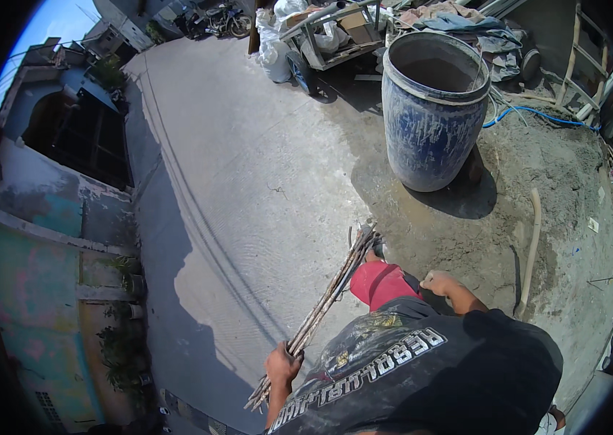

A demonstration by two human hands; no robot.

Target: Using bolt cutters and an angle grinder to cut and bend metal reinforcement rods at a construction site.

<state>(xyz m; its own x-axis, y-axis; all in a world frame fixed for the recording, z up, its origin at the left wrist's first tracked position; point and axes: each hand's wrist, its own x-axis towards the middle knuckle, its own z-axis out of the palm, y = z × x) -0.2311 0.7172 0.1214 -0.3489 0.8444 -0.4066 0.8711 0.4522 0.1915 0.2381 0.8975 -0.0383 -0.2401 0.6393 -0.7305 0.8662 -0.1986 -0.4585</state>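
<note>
My left hand (pixel 283 365) is closed round a bundle of long, thin, brownish rods (pixel 328 299), which slants from the lower left up toward the middle. Whether they are metal or wood I cannot tell. Fingers curled, my right hand (pixel 442 283) is beside the red cloth (pixel 380 285) below my dark printed shirt (pixel 422 370). A dark edge shows by its knuckles; anything inside that fist is hidden. Just beyond the red cloth, the far end of the bundle lies over the border between pale paving and damp grey ground.
A tall, stained blue barrel (pixel 433 123) stands ahead to the right. Behind it are a loaded wheeled cart (pixel 332 43), white sacks (pixel 274 58) and a blue hose (pixel 538 112). A curved pole (pixel 531 250) lies on the right-hand ground. Potted plants (pixel 129 275) line the left wall.
</note>
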